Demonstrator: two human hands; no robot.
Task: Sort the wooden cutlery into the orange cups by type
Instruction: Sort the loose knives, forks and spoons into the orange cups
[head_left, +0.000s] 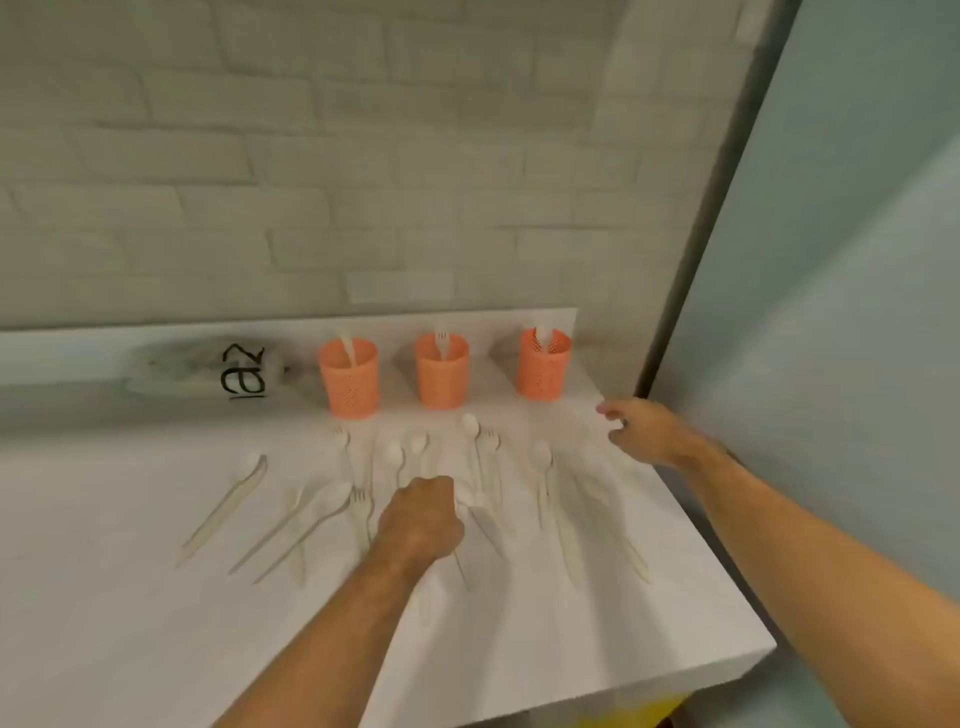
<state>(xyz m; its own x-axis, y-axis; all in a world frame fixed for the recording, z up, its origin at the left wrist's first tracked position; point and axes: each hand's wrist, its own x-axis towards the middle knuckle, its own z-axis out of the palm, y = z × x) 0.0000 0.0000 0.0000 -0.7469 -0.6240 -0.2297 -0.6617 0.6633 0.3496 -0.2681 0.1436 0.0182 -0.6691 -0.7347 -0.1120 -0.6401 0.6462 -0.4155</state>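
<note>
Head view: left hand (423, 514) hides cutlery beneath it, grip unclear.

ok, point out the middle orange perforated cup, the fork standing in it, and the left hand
middle orange perforated cup (442, 382): head view, front wall.
pale wooden fork (442, 340): head view, tines above the rim.
left hand (423, 514): head view, back of the hand.

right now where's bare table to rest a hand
Bare: the near-left table, left of and below the knife, and the near edge behind the left hand. Crowded: the strip between the cups and both hands, up to the right hand.
</note>
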